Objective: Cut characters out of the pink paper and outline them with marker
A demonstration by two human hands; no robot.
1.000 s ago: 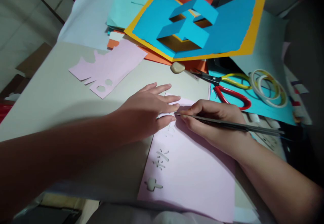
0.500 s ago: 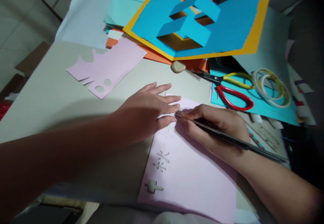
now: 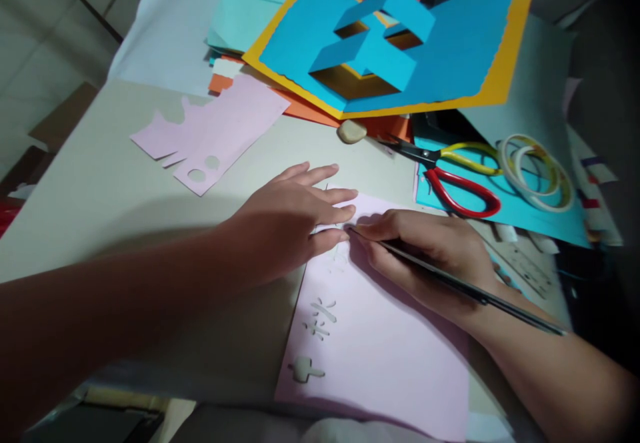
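My left hand [image 3: 295, 213] lies flat with fingers spread across the upper left of a pink sheet of paper [image 3: 395, 356], which rests on the table. In my right hand [image 3: 435, 249] is a slim, dark, pen-like craft knife [image 3: 465, 286], gripped like a pencil. Its tip meets the paper close beside my left fingertips and is too small to make out. Cut-out characters [image 3: 303, 369] run along the sheet's left side, with the table showing through. Faint drawn lines lie just below my left fingers.
Behind my hands stand an open blue-and-yellow pop-up card [image 3: 450, 43], a pebble [image 3: 352, 131] and scissors [image 3: 465, 179] with red and yellow handles. Rolls of tape [image 3: 560, 189] lie at right on turquoise paper [image 3: 565, 226]. A cut pink scrap [image 3: 225, 126] lies at left.
My right hand and the craft knife have shifted slightly, with the knife's rear end tilting lower. The pink sheet has moved very slightly to the right. My left hand stays in place.
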